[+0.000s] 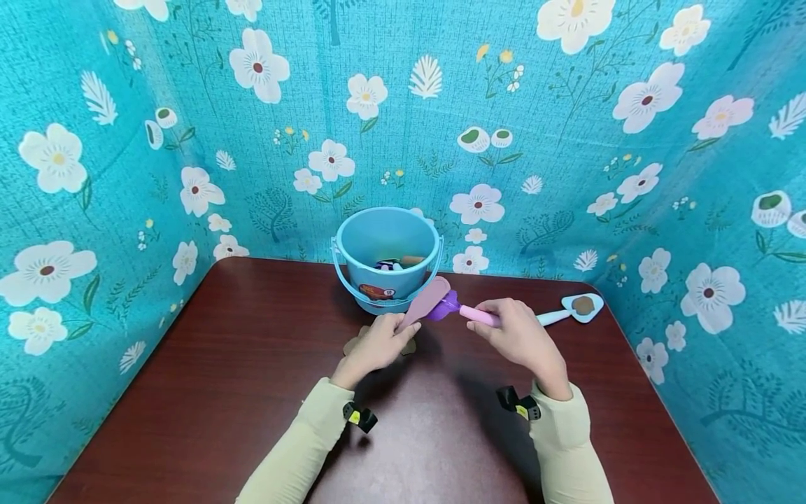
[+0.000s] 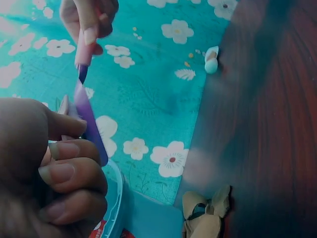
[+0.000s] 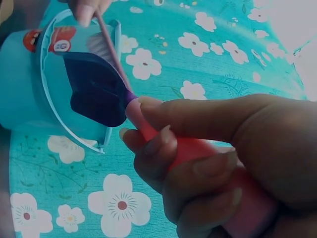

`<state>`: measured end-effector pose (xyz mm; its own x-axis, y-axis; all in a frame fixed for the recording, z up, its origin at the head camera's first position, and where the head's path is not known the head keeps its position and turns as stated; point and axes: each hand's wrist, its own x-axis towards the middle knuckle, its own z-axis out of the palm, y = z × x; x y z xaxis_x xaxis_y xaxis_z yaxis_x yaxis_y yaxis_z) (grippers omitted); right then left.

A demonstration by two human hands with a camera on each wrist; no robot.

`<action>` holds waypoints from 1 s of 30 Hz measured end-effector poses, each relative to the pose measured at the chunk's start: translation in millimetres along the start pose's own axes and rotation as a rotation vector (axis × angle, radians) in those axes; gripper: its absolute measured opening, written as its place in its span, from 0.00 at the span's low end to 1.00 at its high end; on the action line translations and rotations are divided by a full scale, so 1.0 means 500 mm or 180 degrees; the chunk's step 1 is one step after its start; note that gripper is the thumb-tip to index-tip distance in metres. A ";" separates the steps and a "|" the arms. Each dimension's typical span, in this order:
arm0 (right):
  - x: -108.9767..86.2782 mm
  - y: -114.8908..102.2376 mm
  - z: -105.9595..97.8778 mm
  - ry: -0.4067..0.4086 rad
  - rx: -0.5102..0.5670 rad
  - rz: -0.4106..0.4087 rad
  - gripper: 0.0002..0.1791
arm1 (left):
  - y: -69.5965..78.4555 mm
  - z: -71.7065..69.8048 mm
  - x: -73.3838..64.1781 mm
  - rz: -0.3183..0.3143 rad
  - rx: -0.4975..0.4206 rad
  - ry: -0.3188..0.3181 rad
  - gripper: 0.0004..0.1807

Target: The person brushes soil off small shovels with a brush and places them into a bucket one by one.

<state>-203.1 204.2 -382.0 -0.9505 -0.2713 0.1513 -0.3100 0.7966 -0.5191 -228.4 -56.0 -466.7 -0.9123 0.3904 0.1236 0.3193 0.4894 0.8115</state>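
Note:
My left hand (image 1: 378, 343) grips a flat mauve brush (image 1: 425, 302); its pale bristles show in the right wrist view, turned toward a purple shovel blade. My right hand (image 1: 522, 336) holds the toy shovel by its pink handle (image 1: 481, 316), fingers wrapped round it. The purple blade (image 3: 96, 89) is right beside the brush; whether bristles and blade touch is hard to tell. Both tools are above the table, in front of a light blue bucket (image 1: 387, 241) that has several small things inside and its handle hanging down in front.
On the brown table (image 1: 264, 392), a light blue shovel (image 1: 554, 317) with a brown patch on its blade lies at the right rear. A tan object (image 2: 205, 213) lies below my left hand, partly hidden in the head view. Flowered teal cloth (image 1: 403, 126) encloses the back and sides.

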 end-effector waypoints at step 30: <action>0.008 0.003 0.009 0.0008 0.0248 -0.0041 0.14 | -0.012 -0.033 0.003 0.0016 0.0064 0.0064 0.18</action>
<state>-207.1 201.8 -386.1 -0.9466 -0.2797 0.1606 -0.3198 0.7486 -0.5808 -235.9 -71.2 -462.3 -0.9155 0.3774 0.1392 0.3289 0.5031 0.7992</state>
